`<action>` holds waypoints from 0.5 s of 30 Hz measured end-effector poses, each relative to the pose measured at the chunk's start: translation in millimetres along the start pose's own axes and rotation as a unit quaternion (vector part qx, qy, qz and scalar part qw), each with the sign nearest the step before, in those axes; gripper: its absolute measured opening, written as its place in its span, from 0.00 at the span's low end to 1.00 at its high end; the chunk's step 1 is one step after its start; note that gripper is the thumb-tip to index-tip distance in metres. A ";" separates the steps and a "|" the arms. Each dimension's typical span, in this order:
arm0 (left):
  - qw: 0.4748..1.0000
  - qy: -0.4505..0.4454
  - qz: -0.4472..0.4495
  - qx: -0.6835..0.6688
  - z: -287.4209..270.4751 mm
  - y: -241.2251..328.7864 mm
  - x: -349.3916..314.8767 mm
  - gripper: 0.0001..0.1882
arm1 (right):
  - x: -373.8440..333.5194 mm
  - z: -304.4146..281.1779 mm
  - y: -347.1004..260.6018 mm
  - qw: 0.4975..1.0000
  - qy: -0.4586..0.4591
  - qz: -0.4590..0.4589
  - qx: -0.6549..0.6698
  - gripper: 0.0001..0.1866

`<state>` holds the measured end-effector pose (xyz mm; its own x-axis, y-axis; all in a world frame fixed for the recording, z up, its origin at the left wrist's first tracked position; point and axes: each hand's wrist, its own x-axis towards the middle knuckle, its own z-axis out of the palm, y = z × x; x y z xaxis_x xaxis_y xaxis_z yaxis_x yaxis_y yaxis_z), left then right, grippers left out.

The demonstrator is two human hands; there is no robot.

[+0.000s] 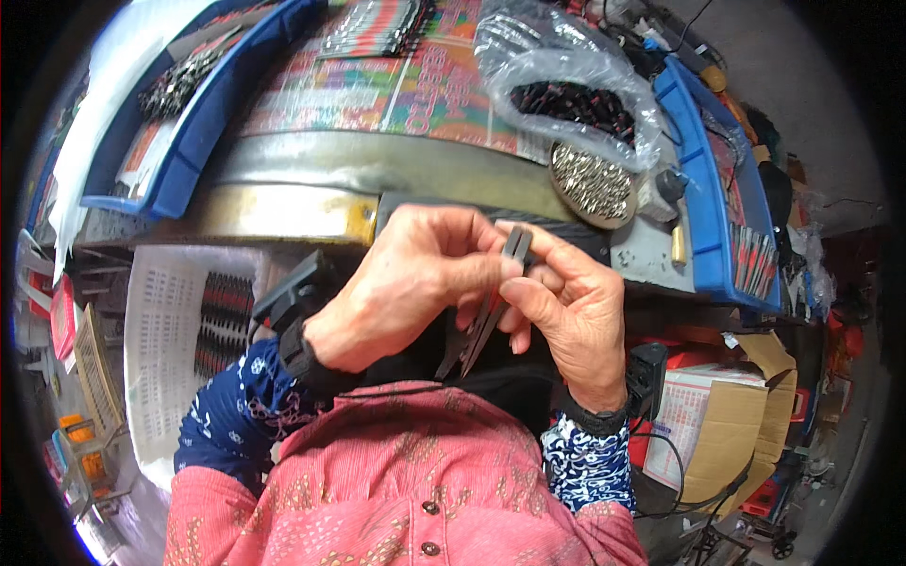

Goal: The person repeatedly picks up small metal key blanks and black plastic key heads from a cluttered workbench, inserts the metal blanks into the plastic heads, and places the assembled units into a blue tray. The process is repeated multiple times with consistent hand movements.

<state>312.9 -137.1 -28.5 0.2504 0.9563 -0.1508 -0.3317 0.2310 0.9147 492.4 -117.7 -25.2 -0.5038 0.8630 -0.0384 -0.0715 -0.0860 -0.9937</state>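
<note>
Far left of my fingers lies a long blue plastic tray, smooth-walled and shallow, lined with white sheet and holding a row of small dark pieces. Below it, left of my wrist, hangs a white perforated basket with more dark, red-banded pieces stacked inside.

My left hand is curled, thumb and forefinger pinched shut on the upper end of a pair of thread snips: slim, dark grey metal, two flat blades tapering to points that aim down toward my chest. My right hand meets it from the other side, fingertips closed against the same upper end, so both hands grip the snips between them, just in front of my pink patterned shirt.

Above my fingers runs the bench edge, dull curved sheet metal under a bright printed covering. Up and right of my fingers sits a crumpled clear plastic bag of dark pieces, beside a round dish of shiny metal parts. Farther right stands a second blue tray.
</note>
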 end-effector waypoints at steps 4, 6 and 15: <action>0.994 -0.080 -0.074 -0.012 -3.1 6.0 -5.7 0.06 | -0.1 -11.4 -6.3 1.000 0.008 0.008 0.000 0.13; 0.988 -0.105 -0.115 0.004 -5.1 7.2 -8.4 0.08 | 1.0 -14.5 -6.4 0.998 -0.050 -0.016 0.041 0.09; 0.997 -0.051 -0.047 0.031 -0.4 7.0 -9.2 0.07 | 1.9 -18.7 -5.8 0.997 -0.050 -0.046 0.038 0.06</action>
<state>307.9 -144.2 -20.8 0.3707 0.9068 -0.2006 -0.2455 0.3040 0.9205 507.9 -106.2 -21.4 -0.5754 0.8152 0.0662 -0.1839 -0.0501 -0.9817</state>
